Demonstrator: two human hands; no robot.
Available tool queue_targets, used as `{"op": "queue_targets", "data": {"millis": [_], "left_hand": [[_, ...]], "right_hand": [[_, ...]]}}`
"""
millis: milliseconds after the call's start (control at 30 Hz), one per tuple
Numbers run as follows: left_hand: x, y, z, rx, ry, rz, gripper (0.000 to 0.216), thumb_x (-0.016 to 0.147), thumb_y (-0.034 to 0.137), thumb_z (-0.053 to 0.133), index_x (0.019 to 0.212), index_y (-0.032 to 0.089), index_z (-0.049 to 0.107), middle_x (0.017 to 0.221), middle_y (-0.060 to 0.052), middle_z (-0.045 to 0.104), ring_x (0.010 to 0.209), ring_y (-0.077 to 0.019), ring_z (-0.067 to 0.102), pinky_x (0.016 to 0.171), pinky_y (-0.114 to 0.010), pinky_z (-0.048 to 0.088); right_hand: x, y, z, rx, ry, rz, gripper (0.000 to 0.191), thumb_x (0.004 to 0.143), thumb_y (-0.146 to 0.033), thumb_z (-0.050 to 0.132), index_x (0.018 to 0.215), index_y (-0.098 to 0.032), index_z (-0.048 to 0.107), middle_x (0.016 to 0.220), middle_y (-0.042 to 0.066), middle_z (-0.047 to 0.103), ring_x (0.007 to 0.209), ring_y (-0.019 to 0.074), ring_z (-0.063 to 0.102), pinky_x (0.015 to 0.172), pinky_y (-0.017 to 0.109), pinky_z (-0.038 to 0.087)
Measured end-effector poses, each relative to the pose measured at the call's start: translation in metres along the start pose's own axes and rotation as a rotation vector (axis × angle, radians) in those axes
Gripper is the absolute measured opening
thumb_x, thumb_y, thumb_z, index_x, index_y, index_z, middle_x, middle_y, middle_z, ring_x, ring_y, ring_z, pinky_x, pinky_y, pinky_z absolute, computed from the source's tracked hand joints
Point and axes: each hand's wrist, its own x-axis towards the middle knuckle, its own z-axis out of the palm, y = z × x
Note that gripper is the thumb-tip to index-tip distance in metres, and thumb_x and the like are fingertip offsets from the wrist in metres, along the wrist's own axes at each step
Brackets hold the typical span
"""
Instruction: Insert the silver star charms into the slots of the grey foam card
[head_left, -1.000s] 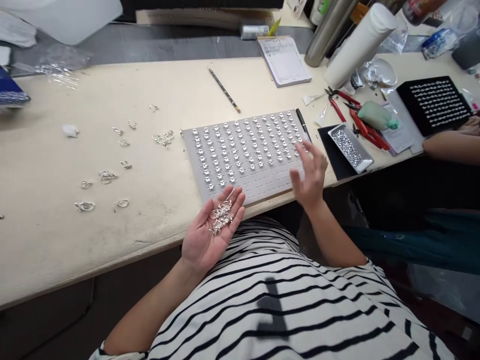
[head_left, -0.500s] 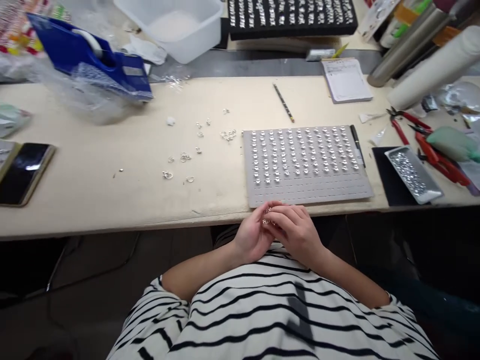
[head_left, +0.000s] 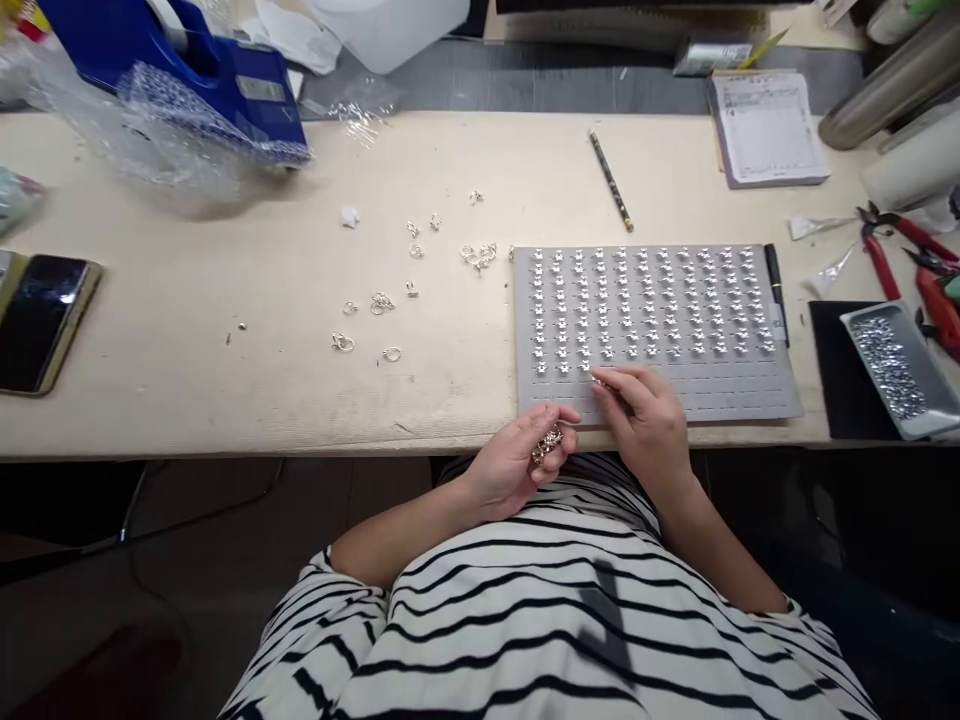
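Observation:
A grey slotted board (head_left: 720,395) lies at the table's front edge, filled with rows of small silver star-shaped rings (head_left: 622,295); its lowest slots are bare. My right hand (head_left: 649,420) is over the board's lower part, thumb and fingertips pinched on a small silver ring (head_left: 596,379) beside the last one in the lowest filled row. Just in front of the board's lower left corner, my left hand (head_left: 517,455) is cupped, its fingers curled round a cluster of silver rings (head_left: 547,445). Several loose rings (head_left: 382,302) lie scattered on the table left of the board.
Behind the board lie a pencil (head_left: 611,182) and a notepad (head_left: 769,125). A tray of small metal pieces (head_left: 889,365) and red-handled pliers (head_left: 879,262) are at the right. To the left are a phone (head_left: 46,325) and a blue tape dispenser (head_left: 247,90).
My right hand has parted from my left and moved forward and right onto the board. The left hand stays low, now showing the rings in it. The view has tilted down.

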Motion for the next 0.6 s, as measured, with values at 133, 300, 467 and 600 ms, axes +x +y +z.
{"op": "queue_targets", "data": {"millis": [133, 300, 467, 600], "left_hand": [[-0.003, 0.006, -0.004, 0.055, -0.021, -0.014, 0.028, 0.088, 0.037, 0.08, 0.093, 0.013, 0.067, 0.074, 0.0, 0.06, 0.05, -0.0019, 0.042, 0.04, -0.009, 0.029], [-0.003, 0.009, -0.006, 0.092, -0.039, -0.024, 0.025, 0.092, 0.036, 0.075, 0.093, 0.013, 0.065, 0.076, -0.001, 0.062, 0.051, -0.0024, 0.045, 0.043, -0.009, 0.033], [0.0, 0.01, -0.008, 0.098, -0.076, -0.039, 0.026, 0.092, 0.037, 0.073, 0.093, 0.013, 0.065, 0.078, -0.002, 0.062, 0.053, -0.0034, 0.047, 0.045, -0.011, 0.036], [0.002, 0.011, -0.01, 0.099, -0.102, -0.054, 0.027, 0.092, 0.038, 0.073, 0.093, 0.013, 0.066, 0.078, -0.003, 0.063, 0.054, -0.0041, 0.048, 0.046, -0.011, 0.037]], "right_hand": [[-0.001, 0.003, 0.005, -0.079, -0.057, -0.05, 0.026, 0.097, -0.02, 0.064, 0.122, -0.026, 0.07, 0.11, 0.006, 0.073, 0.102, 0.0198, 0.069, 0.09, 0.036, 0.058], [-0.001, 0.002, 0.001, 0.024, -0.074, 0.041, 0.016, 0.095, -0.024, 0.068, 0.111, -0.025, 0.065, 0.1, 0.003, 0.073, 0.09, 0.017, 0.069, 0.086, 0.034, 0.059], [0.003, 0.008, -0.012, 0.129, -0.191, 0.078, 0.025, 0.098, -0.022, 0.063, 0.123, -0.028, 0.065, 0.111, 0.003, 0.074, 0.101, 0.016, 0.07, 0.095, 0.035, 0.059], [0.01, 0.011, -0.015, 0.138, -0.251, 0.04, 0.019, 0.099, -0.023, 0.062, 0.116, -0.028, 0.069, 0.111, 0.002, 0.072, 0.105, 0.0159, 0.069, 0.094, 0.034, 0.057]]}}
